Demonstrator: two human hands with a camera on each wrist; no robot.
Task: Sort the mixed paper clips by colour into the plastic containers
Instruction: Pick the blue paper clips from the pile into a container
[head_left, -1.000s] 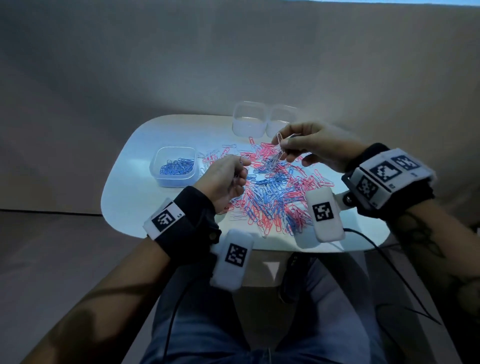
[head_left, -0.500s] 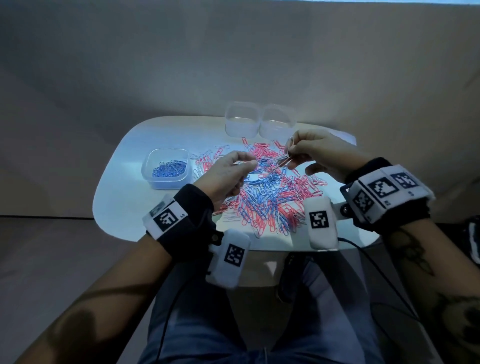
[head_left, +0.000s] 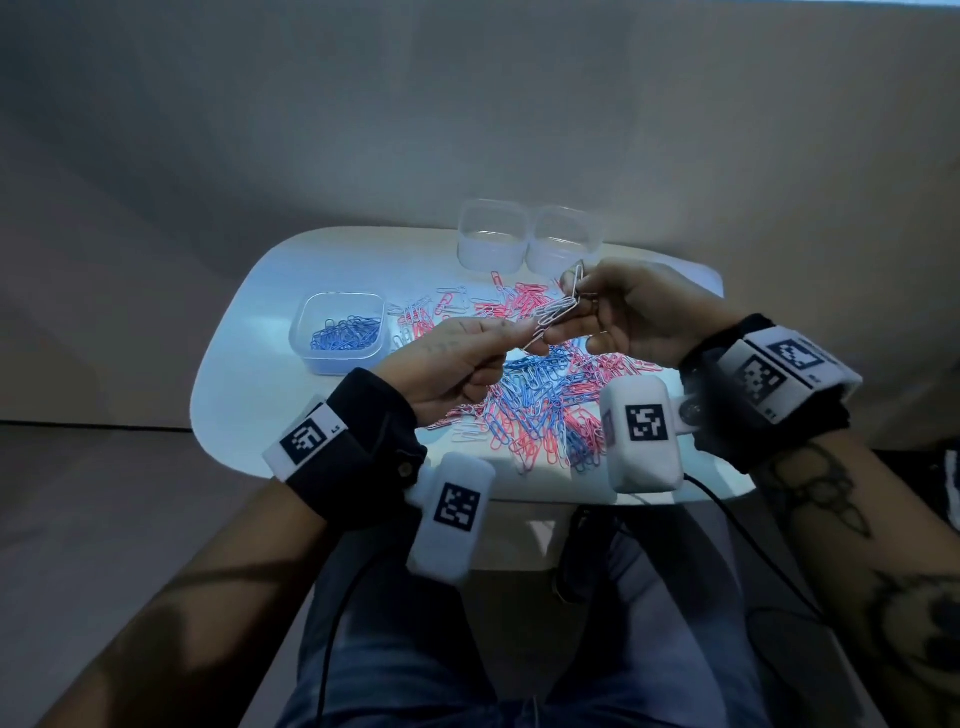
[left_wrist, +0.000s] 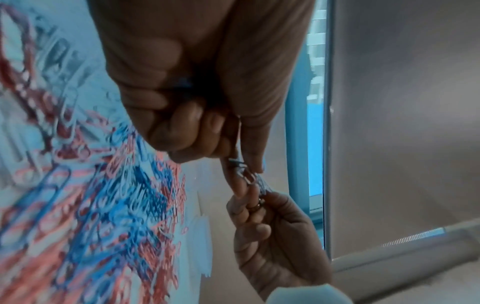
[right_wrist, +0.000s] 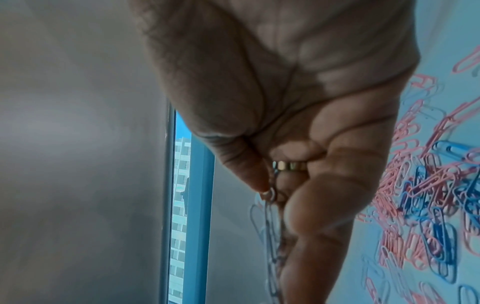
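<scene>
White wire paper clips (head_left: 558, 307), bunched, slant from near-left up to far-right above the table's pink-and-blue clip pile (head_left: 540, 405); I see my left hand (head_left: 447, 364) and right hand (head_left: 639, 317) pinching opposite ends.

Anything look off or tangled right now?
Yes: the white clips are hooked together in a chain, with the left hand and right hand each pinching an end above the pile. Nothing else stands out.
</scene>
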